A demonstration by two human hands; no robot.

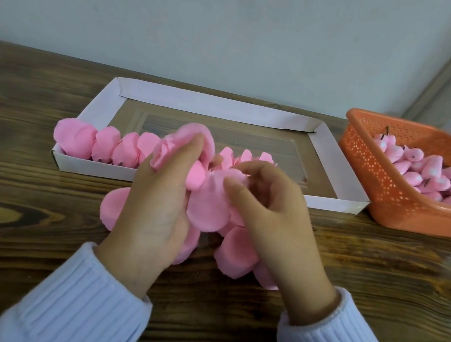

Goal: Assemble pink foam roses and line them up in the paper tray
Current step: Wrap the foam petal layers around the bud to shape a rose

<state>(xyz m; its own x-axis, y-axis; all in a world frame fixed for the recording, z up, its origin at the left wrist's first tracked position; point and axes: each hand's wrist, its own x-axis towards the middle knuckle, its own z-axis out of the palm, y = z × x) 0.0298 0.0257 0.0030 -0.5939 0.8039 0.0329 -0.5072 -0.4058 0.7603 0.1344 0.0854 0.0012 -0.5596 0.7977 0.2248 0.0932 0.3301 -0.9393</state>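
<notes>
Head view: half-built rose (185, 146) is gripped by the left hand (158, 198) just in front of the paper tray (327, 146); a petal (209, 207) is pinched by the right hand (271, 208), grip curled, above the table (34, 198).

You get soft, even light, not very bright. Faint shadows lie on the table (20, 196) under your left hand (159, 204) and right hand (276, 218). Both hands and the pink rose (209, 207) look a bit fuzzy. The table shines a little beside the orange basket (391, 204). Lines near the edges bend and lean.
</notes>
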